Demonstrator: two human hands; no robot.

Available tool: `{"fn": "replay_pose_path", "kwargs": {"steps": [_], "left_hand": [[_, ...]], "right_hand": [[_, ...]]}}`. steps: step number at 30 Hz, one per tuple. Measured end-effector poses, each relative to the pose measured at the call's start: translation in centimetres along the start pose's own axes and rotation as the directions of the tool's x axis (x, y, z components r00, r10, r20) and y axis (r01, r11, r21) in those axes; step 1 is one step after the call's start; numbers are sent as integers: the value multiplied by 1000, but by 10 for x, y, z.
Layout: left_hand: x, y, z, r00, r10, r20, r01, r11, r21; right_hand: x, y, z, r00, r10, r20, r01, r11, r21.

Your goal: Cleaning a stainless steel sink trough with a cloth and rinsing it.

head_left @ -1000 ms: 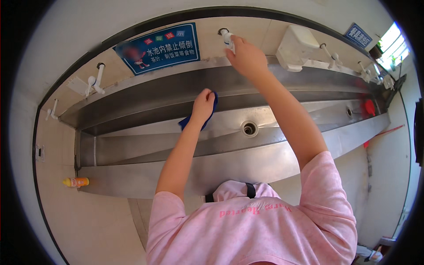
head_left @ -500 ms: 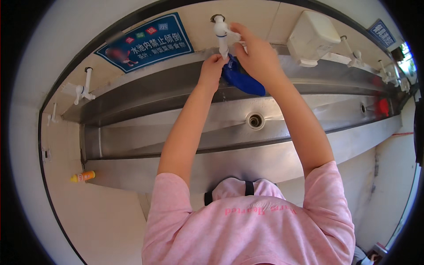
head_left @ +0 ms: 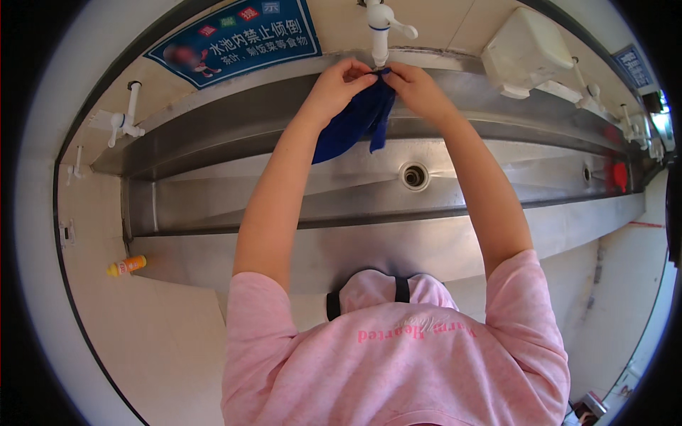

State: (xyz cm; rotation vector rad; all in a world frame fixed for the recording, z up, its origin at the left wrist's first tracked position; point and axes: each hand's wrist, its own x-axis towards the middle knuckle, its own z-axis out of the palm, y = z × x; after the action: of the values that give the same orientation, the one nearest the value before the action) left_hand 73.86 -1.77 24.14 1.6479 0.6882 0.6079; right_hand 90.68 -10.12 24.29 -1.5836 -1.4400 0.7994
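A dark blue cloth hangs from both my hands, just under the spout of a white tap. My left hand pinches its upper edge between thumb and fingers. On the other side my right hand grips the same edge close by, below the tap's mouth. The lower end of the cloth droops over the steel trough sink, partly hidden behind my left wrist. Whether water runs from the spout cannot be made out.
A round drain lies in the trough. Another white tap is at the left, beside a blue sign. A white wall dispenser hangs at the right. A yellow-orange bottle stands near the left front corner; something red sits far right.
My right hand has come down from the tap's handle and taken hold of the cloth. The cloth now hangs toward the left instead of the right.
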Motion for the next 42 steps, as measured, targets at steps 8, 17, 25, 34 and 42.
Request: {"fn": "replay_pose_path", "kwargs": {"steps": [8,17,25,34,42], "left_hand": [[8,10,11,1000,-8,18,8,1000,16],[3,14,10,984,-135,119,107,971,212],[5,11,5,999,-14,46,3,970,242],[-14,14,0,996,-88,-25,90,989,120],[-6,27,-5,986,-167,-8,139,845,-517]], "right_hand": [[-5,17,7,1000,-20,-4,20,981,194],[2,5,12,990,12,-139,25,966,258],[-8,25,28,1000,-18,-10,20,905,426],[-12,42,43,992,-105,-70,117,976,183],[-18,99,27,985,112,-134,-128,984,-120]]}}
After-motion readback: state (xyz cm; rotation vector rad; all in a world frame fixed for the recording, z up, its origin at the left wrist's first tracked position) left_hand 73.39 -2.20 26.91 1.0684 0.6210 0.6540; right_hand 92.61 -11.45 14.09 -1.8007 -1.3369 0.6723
